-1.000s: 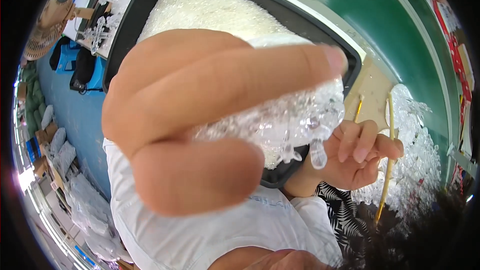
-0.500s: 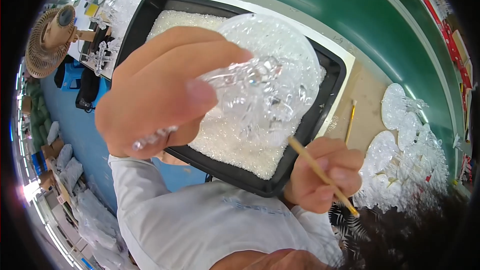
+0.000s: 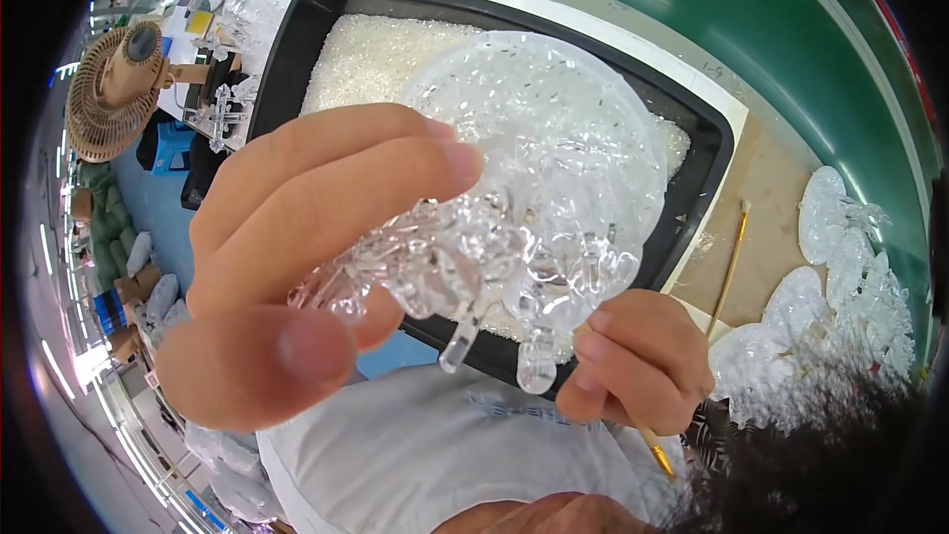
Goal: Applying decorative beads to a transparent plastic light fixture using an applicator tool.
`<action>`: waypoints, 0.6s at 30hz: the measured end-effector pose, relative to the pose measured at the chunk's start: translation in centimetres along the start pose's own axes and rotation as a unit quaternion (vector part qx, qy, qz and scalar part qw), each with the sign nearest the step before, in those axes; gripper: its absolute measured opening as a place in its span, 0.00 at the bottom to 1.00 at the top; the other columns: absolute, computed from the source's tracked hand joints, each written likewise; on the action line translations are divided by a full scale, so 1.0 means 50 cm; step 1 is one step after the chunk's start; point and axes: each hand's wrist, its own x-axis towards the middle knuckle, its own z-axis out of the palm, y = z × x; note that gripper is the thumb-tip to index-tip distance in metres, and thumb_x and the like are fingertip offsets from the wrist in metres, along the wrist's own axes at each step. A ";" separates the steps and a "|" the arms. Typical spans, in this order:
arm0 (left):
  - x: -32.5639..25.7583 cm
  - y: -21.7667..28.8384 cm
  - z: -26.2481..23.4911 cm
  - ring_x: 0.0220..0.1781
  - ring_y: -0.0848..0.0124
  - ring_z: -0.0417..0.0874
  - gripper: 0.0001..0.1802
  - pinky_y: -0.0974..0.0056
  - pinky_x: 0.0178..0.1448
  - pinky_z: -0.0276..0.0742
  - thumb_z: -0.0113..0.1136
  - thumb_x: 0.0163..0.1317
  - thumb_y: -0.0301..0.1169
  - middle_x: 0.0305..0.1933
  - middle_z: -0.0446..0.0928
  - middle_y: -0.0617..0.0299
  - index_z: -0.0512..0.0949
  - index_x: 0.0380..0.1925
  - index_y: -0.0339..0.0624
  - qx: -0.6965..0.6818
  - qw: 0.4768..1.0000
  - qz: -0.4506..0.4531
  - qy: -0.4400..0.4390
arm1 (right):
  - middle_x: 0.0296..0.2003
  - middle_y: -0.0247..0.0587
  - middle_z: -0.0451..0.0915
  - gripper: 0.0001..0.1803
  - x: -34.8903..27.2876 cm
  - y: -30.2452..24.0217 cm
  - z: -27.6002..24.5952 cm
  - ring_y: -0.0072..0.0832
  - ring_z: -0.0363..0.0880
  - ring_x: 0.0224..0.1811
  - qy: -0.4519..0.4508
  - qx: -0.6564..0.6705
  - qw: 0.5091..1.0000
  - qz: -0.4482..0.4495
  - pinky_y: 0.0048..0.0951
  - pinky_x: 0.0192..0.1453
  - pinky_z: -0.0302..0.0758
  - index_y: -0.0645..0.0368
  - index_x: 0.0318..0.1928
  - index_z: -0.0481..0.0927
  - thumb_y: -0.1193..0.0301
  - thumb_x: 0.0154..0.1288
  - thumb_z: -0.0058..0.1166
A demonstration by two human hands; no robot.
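My left hand [image 3: 272,242] fills the left middle of the frame, its fingers curled over and closed about the clear piece [image 3: 554,188], thumb below and the others above. The piece sits in the middle of the frame, its round plate showing at the top and a cluster of glossy knobs facing me, two long drops hanging at the lower edge. My right hand [image 3: 643,361], at lower right, has its fingers pinched narrow on a brush [image 3: 652,447], whose yellow handle slants out toward the bottom of the frame. Those fingertips appear right at the piece's lower edge, though I cannot tell whether they touch it. Behind the piece, the black tray [image 3: 704,170] spreads across the upper middle, with white beads [image 3: 366,54] in it. On the brown part of the counter [image 3: 766,178], right of the tray, a second brush [image 3: 733,267] lies slanted, and beyond it, at the right, is a pile [image 3: 840,307] of clear pieces. At upper left stands a tan fan [image 3: 114,79]; my white shirt [image 3: 395,455] shows along the bottom.
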 end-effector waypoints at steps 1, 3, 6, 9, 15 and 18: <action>0.008 0.000 0.013 0.40 0.42 0.84 0.33 0.53 0.39 0.82 0.62 0.60 0.19 0.45 0.80 0.30 0.57 0.61 0.47 0.000 1.000 -0.004 0.000 | 0.35 0.51 0.79 0.12 0.000 -0.003 0.001 0.34 0.77 0.23 -0.021 -0.005 0.999 0.027 0.32 0.22 0.78 0.66 0.41 0.77 0.77 0.55 0.61; -0.018 0.017 -0.018 0.40 0.42 0.84 0.34 0.54 0.38 0.82 0.62 0.58 0.19 0.46 0.80 0.31 0.56 0.61 0.48 0.006 1.000 -0.018 0.006 | 0.37 0.51 0.80 0.14 0.014 -0.014 -0.008 0.35 0.78 0.24 -0.046 -0.002 0.998 0.051 0.34 0.23 0.79 0.66 0.42 0.77 0.77 0.54 0.63; -0.036 0.003 -0.040 0.41 0.42 0.84 0.36 0.55 0.38 0.82 0.64 0.57 0.19 0.46 0.80 0.31 0.56 0.60 0.49 0.007 0.999 -0.026 0.019 | 0.38 0.51 0.79 0.16 0.015 -0.020 -0.029 0.36 0.79 0.24 -0.079 0.036 0.996 0.032 0.35 0.25 0.79 0.66 0.43 0.77 0.77 0.53 0.66; -0.034 0.010 -0.036 0.41 0.42 0.84 0.37 0.56 0.37 0.82 0.65 0.55 0.18 0.46 0.80 0.31 0.56 0.60 0.50 0.008 0.999 -0.033 0.028 | 0.39 0.52 0.79 0.16 0.005 -0.016 -0.028 0.37 0.80 0.25 -0.062 0.058 0.996 0.035 0.34 0.26 0.80 0.66 0.43 0.77 0.75 0.55 0.67; -0.024 0.030 -0.019 0.41 0.42 0.84 0.40 0.58 0.36 0.82 0.67 0.51 0.17 0.47 0.80 0.32 0.55 0.59 0.53 0.014 0.998 -0.054 0.042 | 0.27 0.48 0.80 0.10 0.003 0.002 0.030 0.34 0.79 0.22 0.078 -0.036 0.996 -0.006 0.30 0.22 0.77 0.66 0.35 0.79 0.72 0.58 0.64; -0.022 0.036 -0.005 0.42 0.42 0.84 0.42 0.58 0.35 0.82 0.68 0.50 0.17 0.47 0.80 0.32 0.55 0.59 0.54 0.017 0.996 -0.067 0.055 | 0.23 0.46 0.79 0.07 0.004 -0.004 0.016 0.33 0.78 0.20 0.073 -0.022 0.997 0.009 0.29 0.21 0.75 0.65 0.31 0.78 0.74 0.57 0.60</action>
